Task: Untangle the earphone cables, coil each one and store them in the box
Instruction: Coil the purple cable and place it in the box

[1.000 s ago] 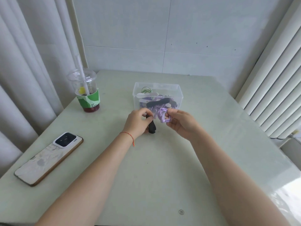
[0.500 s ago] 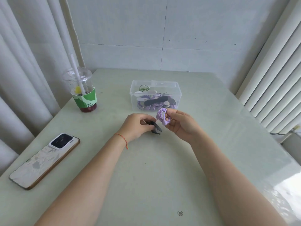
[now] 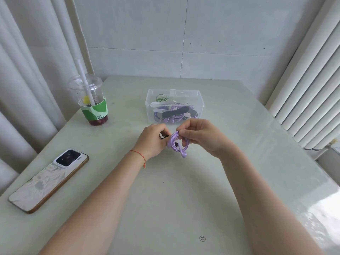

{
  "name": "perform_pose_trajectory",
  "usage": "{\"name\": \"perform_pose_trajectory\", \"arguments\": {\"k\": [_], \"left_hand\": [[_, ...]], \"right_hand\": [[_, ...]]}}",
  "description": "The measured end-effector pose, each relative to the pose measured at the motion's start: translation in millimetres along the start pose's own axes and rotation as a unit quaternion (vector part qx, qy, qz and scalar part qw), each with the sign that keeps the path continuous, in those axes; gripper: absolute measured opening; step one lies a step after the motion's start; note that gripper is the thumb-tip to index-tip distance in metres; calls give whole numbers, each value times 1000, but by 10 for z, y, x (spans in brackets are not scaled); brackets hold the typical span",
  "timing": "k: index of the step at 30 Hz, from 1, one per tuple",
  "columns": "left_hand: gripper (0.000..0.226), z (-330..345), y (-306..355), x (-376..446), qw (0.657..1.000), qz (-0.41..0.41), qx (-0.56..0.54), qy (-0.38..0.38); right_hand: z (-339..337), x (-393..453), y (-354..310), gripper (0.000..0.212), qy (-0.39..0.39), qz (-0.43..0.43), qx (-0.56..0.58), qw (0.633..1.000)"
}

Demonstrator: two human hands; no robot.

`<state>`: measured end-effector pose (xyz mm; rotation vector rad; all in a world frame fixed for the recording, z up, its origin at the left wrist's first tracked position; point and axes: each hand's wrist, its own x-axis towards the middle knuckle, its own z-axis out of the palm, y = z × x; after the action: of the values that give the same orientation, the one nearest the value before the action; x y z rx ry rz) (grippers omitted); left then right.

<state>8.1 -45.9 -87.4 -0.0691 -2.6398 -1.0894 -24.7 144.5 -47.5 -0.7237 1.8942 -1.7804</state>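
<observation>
A coiled purple earphone cable [image 3: 177,144] hangs in front of the box, and my right hand [image 3: 199,136] grips it with curled fingers. One earbud dangles below the coil. My left hand [image 3: 151,139] pinches a black strap [image 3: 163,136] right beside the coil; most of the strap is hidden by the fingers. The clear plastic box [image 3: 200,105] stands just beyond both hands. It holds purple cable coils bound with black and white straps, and a green coil at the back.
A plastic cup [image 3: 90,102] with a straw and green sleeve stands at the left. A phone [image 3: 49,178] lies face down near the table's left edge. Curtains hang on the left, and blinds on the right.
Both hands have drawn back from the box toward me. The black strap has gone from hanging below my left hand to lying against the purple coil.
</observation>
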Motion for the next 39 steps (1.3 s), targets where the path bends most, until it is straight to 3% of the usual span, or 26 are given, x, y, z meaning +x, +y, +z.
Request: {"name": "perform_pose_trajectory", "arguments": {"k": [4, 10, 13, 17, 23, 26, 29, 32, 39], "left_hand": [[9, 6, 44, -25, 998, -32, -54, -11], [19, 4, 28, 0, 998, -27, -55, -17], [5, -12, 69, -9, 994, -23, -100, -26], [10, -57, 105, -14, 977, -62, -201, -14], [12, -35, 107, -24, 975, -46, -217, 15], [24, -36, 90, -25, 980, -18, -200, 14], [38, -39, 87, -26, 978, -9, -210, -4], [35, -32, 102, -29, 979, 17, -201, -21], [29, -49, 272, -101, 932, -53, -349, -81]], "right_hand": [[-7, 27, 24, 8, 45, -13, -2, 999], [6, 34, 14, 10, 82, -41, -9, 996], [-31, -3, -52, 9, 47, -44, 21, 998], [-127, -75, -147, 11, -4, -31, 70, 997], [-131, -58, -131, 11, 51, -23, -84, 995], [-57, -58, -163, 10, 79, -32, -165, 983], [23, -63, -209, 11, 72, -40, -196, 977], [109, -68, -210, 13, 62, -47, -222, 972], [137, -38, -169, 14, 131, -98, -256, 953]]}}
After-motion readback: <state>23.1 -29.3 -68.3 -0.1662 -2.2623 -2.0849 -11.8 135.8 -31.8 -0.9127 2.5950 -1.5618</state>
